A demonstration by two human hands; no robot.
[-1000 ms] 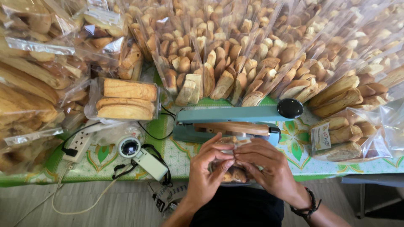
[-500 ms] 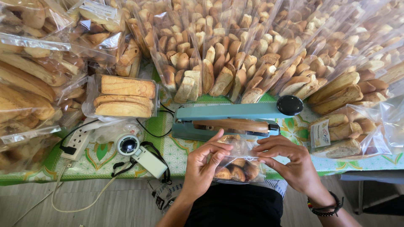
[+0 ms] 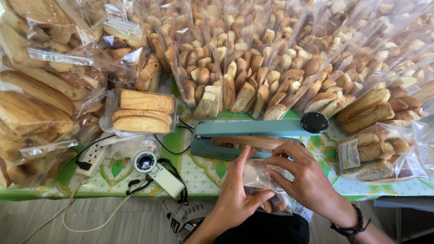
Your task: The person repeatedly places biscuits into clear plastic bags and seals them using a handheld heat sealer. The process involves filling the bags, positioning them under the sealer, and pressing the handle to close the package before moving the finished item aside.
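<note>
Green patterned tablecloth (image 3: 205, 174) covers a table seen from above, its far half crowded with clear bags of bread. At the near edge, the left hand (image 3: 237, 192) and the right hand (image 3: 303, 178) meet close together on a small clear plastic bag (image 3: 264, 185) holding a few brown rolls; each hand pinches the bag's upper part, the left with thumb and fingers, the right with fingertips laid on the film. A dark bead bracelet (image 3: 350, 223) circles the right wrist. Just beyond the hands lies a teal heat sealer (image 3: 253, 133) with a black knob (image 3: 314, 122) at its right end. Left of the hands rest a white tape dispenser (image 3: 156, 169) and a white power strip (image 3: 92, 158). Farther left sits a bag of toasted bread slices (image 3: 142, 110); at right, a labelled bag of rusks (image 3: 373, 156).
</note>
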